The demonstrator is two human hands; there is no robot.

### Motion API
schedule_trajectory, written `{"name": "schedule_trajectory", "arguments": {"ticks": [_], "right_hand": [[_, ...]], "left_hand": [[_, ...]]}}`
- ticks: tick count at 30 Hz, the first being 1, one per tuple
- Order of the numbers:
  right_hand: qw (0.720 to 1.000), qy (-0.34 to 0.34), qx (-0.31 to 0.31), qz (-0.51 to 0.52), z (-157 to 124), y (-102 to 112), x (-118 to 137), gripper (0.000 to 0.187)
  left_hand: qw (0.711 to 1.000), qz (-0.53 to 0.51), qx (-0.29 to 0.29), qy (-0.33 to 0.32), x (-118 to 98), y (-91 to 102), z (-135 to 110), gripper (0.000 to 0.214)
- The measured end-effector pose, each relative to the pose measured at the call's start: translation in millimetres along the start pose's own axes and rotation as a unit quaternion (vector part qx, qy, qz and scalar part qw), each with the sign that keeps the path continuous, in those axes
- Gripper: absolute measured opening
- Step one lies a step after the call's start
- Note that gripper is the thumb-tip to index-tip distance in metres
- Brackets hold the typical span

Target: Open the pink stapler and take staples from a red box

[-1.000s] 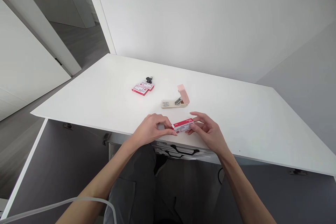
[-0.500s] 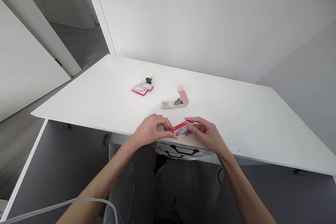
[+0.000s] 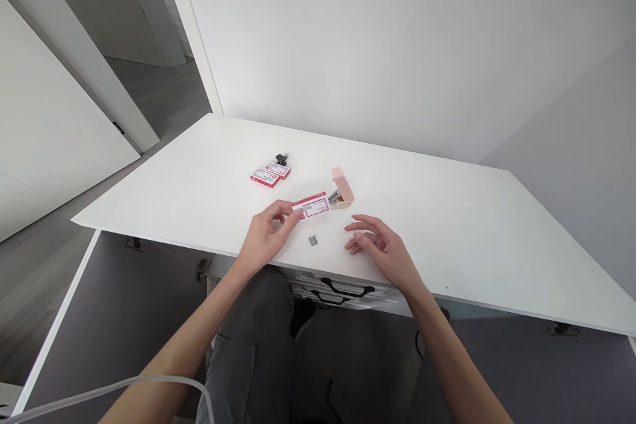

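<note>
My left hand [image 3: 268, 232] grips a red-and-white staple box [image 3: 316, 205] by its left end, holding it just above the white tabletop. Below the box, a small grey strip of staples [image 3: 313, 240] lies on the surface. My right hand [image 3: 381, 246] hovers to the right of the strip, fingers apart and holding nothing. Behind the box stands a pink and cream stapler [image 3: 342, 187] with its top raised; the held box covers the left part of its base.
Two more red-and-white boxes [image 3: 267, 175] lie at the back left, with a small black object [image 3: 281, 159] beside them. A white wall [image 3: 372, 53] rises behind the tabletop [image 3: 472, 232]. Drawers with black handles [image 3: 346, 289] sit under the front edge.
The staple box has moved up and left in my left hand. My right hand has let go of it. A strip of staples now lies on the tabletop.
</note>
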State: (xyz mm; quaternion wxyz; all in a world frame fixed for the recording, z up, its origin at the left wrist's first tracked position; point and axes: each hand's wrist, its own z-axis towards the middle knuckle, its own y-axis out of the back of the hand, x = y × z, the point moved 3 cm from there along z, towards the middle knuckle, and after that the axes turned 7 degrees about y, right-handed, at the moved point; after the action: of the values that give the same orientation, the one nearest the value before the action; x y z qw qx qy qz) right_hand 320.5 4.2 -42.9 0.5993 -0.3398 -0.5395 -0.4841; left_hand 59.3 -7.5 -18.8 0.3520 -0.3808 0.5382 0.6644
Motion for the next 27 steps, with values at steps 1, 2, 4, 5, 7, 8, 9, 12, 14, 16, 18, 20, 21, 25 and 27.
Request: {"name": "schedule_trajectory", "arguments": {"ticks": [1,2,4,5,7,8,9,12,14,16,18,20,21,25,27], "right_hand": [[1.000,0.000,0.000,-0.001,-0.1,-0.2,0.0,0.044],[1.000,0.000,0.001,-0.003,-0.1,-0.3,0.1,0.042],[1.000,-0.001,0.003,-0.006,0.0,-0.5,0.2,0.040],[1.000,-0.002,0.003,-0.008,0.0,-0.6,0.4,0.039],[1.000,-0.003,0.003,-0.010,0.2,-0.7,0.7,0.039],[1.000,-0.003,0.003,-0.011,0.3,-0.8,0.9,0.039],[1.000,-0.004,0.003,-0.011,0.3,-1.0,1.0,0.039],[1.000,-0.004,0.003,-0.008,0.4,-1.2,0.8,0.039],[1.000,-0.002,0.004,-0.007,0.4,-1.3,0.3,0.039],[1.000,-0.001,0.005,-0.010,0.5,-1.2,-0.5,0.039],[1.000,0.000,0.005,-0.015,0.6,-0.9,-1.7,0.038],[1.000,-0.001,0.005,-0.017,0.7,-0.4,-3.1,0.038],[1.000,-0.001,0.006,-0.017,0.7,-0.3,-3.9,0.037],[1.000,-0.002,0.010,-0.015,0.7,0.1,-5.5,0.036],[1.000,-0.003,0.012,-0.017,0.4,0.0,-4.9,0.035]], "left_hand": [[1.000,0.001,-0.007,0.008,3.6,5.8,0.8,0.044],[1.000,0.006,-0.015,0.014,7.7,12.7,2.2,0.045],[0.999,0.024,-0.035,0.026,17.3,29.6,7.4,0.048],[0.998,0.040,-0.046,0.034,22.5,38.9,11.3,0.051],[0.993,0.087,-0.069,0.052,32.5,57.1,21.3,0.053],[0.987,0.116,-0.086,0.066,37.4,65.3,26.8,0.053],[0.980,0.145,-0.107,0.080,41.9,72.4,32.1,0.053],[0.954,0.219,-0.179,0.098,50.5,83.9,42.7,0.058],[0.940,0.250,-0.219,0.081,51.3,83.7,43.5,0.059],[0.932,0.272,-0.235,0.046,49.1,79.4,40.4,0.057],[0.925,0.295,-0.241,0.012,45.8,75.1,35.9,0.055],[0.913,0.322,-0.253,-0.001,43.9,73.0,32.5,0.055],[0.905,0.336,-0.260,0.001,43.7,72.8,31.7,0.055],[0.899,0.369,-0.233,0.043,49.3,71.8,34.5,0.062],[0.905,0.375,-0.192,0.063,53.3,70.1,36.9,0.060]]}}
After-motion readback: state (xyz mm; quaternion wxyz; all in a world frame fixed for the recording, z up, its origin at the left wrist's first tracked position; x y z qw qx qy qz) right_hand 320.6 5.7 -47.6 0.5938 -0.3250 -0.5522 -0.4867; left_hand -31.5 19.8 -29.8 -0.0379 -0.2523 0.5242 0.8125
